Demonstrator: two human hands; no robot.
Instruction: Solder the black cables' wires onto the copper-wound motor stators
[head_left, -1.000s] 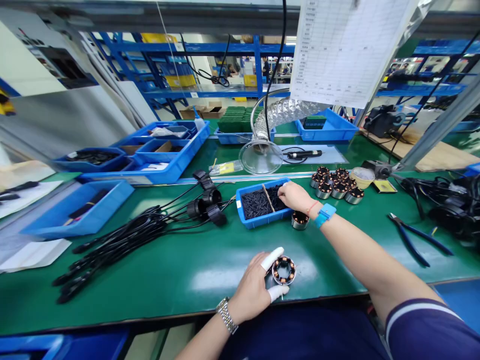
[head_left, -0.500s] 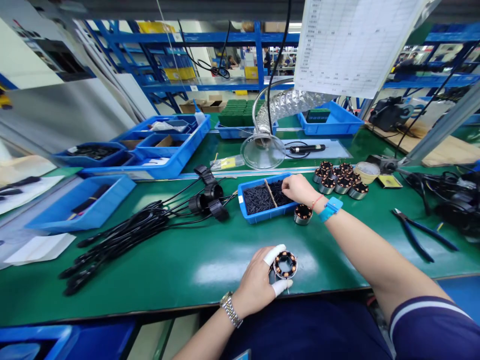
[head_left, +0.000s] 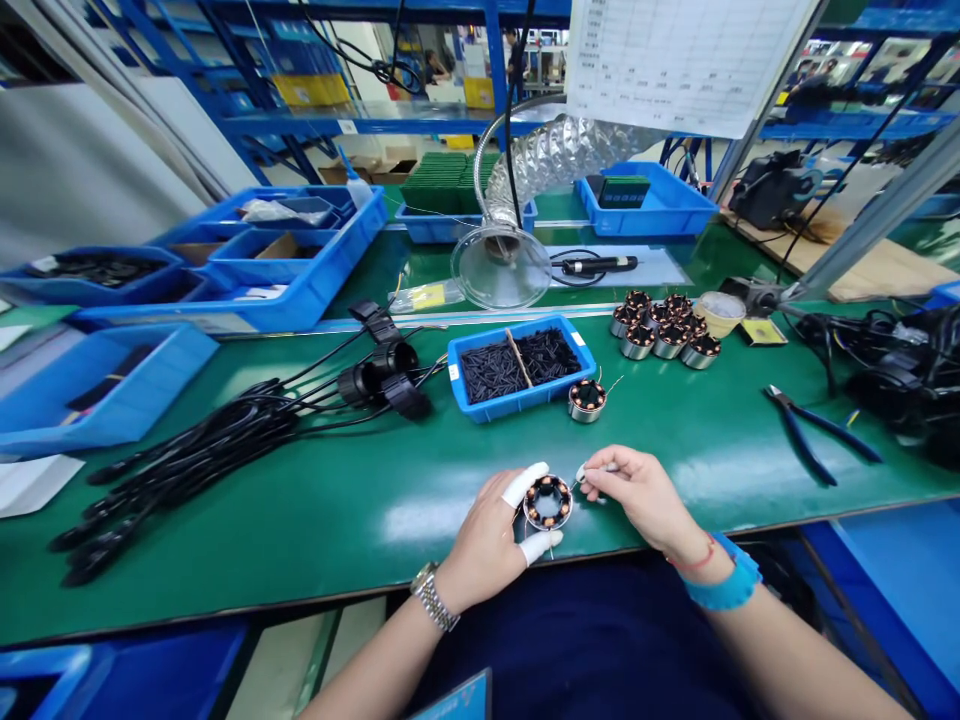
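Note:
My left hand (head_left: pixel 499 535), with white finger cots on thumb and forefinger, grips a stator (head_left: pixel 548 503) near the table's front edge. Copper coils and black insulation ring its open centre, and thin wire ends stick out. My right hand (head_left: pixel 634 492) is pinched close to the stator's right side, by a wire end; whatever is between its fingertips is too small to make out. Beyond the hands stands another stator (head_left: pixel 587 401) with wires sticking up. Behind it is a blue divided bin (head_left: pixel 491 408) of short black tube pieces (head_left: pixel 491 370).
Several stators (head_left: pixel 667 330) cluster at the back right beside a small round tub (head_left: pixel 720 313). Cutting pliers (head_left: pixel 806 430) lie to the right. Black cables (head_left: pixel 225 440) spread over the left side. A fume hose funnel (head_left: pixel 501 268) hangs behind the bin.
My right hand has left the bin of black tube pieces and come back to the stator in my left hand. The left hand still grips the stator. The head view has shifted.

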